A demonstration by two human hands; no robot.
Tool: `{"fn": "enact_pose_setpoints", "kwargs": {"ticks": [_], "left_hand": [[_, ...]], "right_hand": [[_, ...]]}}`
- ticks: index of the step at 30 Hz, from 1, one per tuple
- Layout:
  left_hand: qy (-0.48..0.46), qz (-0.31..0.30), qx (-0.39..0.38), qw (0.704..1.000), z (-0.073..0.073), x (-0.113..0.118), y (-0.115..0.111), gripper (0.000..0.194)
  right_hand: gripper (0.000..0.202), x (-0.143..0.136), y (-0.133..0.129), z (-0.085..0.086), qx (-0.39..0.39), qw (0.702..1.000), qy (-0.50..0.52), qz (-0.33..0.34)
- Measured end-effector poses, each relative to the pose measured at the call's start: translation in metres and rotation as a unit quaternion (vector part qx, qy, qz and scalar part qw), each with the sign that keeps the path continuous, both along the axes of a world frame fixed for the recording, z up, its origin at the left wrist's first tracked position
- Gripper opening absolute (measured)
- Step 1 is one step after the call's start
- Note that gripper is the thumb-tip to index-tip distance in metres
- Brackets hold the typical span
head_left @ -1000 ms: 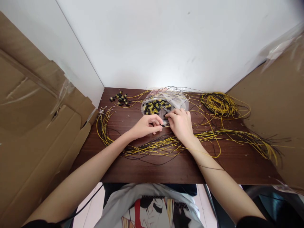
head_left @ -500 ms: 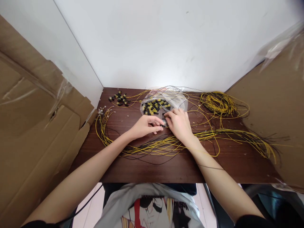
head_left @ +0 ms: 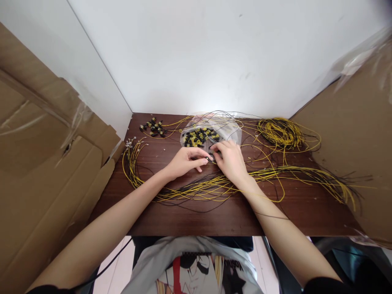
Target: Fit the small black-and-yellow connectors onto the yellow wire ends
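Note:
Between the thumb and forefinger of my left hand (head_left: 187,162) is the end of a small black connector (head_left: 208,159), with a thin wire leading right from it. The hand is closed in a pinch. My right hand (head_left: 231,159) is beside it, fingers curled together at the front edge of a clear plastic bag (head_left: 232,132). Whatever those fingers hold is hidden. Many black and yellow connectors (head_left: 196,136) lie in the bag just beyond both hands. A long bundle of yellow and black wires (head_left: 199,190) runs under my forearms.
Several black connectors with wires (head_left: 154,127) lie in a pile at the back left. White tips (head_left: 130,143) end the bundle at left. A coil of yellow and black wire (head_left: 280,134) sits at back right. Cardboard (head_left: 55,155) walls both sides of the brown table (head_left: 196,222).
My left thumb and forefinger have closed around the small black connector, which now shows at their tips. My right hand has barely shifted beside the bag.

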State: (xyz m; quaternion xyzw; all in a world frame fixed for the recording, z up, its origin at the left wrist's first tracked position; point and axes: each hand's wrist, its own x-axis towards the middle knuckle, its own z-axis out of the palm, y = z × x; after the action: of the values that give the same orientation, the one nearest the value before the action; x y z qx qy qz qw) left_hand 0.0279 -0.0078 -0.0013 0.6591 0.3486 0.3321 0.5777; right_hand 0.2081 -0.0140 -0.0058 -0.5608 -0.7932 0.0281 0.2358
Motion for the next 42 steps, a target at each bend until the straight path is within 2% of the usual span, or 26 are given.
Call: {"fn": "enact_pose_setpoints", "kwargs": {"ticks": [4,8,14,19,22,25,33,42], "left_hand": [[-0.078,0.047,-0.068,0.994,0.002,0.001,-0.001,0.029],[-0.122,0.075,-0.101,0.984,-0.002,0.000,0.002,0.031],[-0.114,0.073,-0.099,0.986,-0.002,0.000,0.003,0.032],[-0.106,0.083,-0.095,0.986,-0.001,0.001,0.002,0.029],[-0.102,0.086,-0.091,0.987,-0.002,0.000,0.002,0.028],[-0.098,0.078,-0.086,0.988,-0.002,0.000,0.002,0.027],[-0.089,0.077,-0.085,0.989,-0.002,-0.001,0.002,0.026],[-0.101,0.089,-0.087,0.987,-0.003,-0.001,0.002,0.029]], "right_hand": [[0.023,-0.001,0.000,-0.001,0.004,0.999,0.052,0.000],[0.021,-0.003,0.000,0.003,0.009,0.984,0.174,0.026],[0.010,-0.007,-0.002,0.011,-0.052,0.930,0.361,0.050],[0.008,-0.010,-0.005,0.014,-0.083,0.890,0.441,0.081],[0.008,-0.012,-0.007,0.015,-0.094,0.886,0.441,0.106],[0.006,-0.012,-0.007,0.014,-0.086,0.898,0.416,0.120],[0.009,-0.010,-0.007,0.015,-0.058,0.929,0.349,0.108],[0.011,-0.009,-0.008,0.017,-0.027,0.941,0.315,0.122]]}}
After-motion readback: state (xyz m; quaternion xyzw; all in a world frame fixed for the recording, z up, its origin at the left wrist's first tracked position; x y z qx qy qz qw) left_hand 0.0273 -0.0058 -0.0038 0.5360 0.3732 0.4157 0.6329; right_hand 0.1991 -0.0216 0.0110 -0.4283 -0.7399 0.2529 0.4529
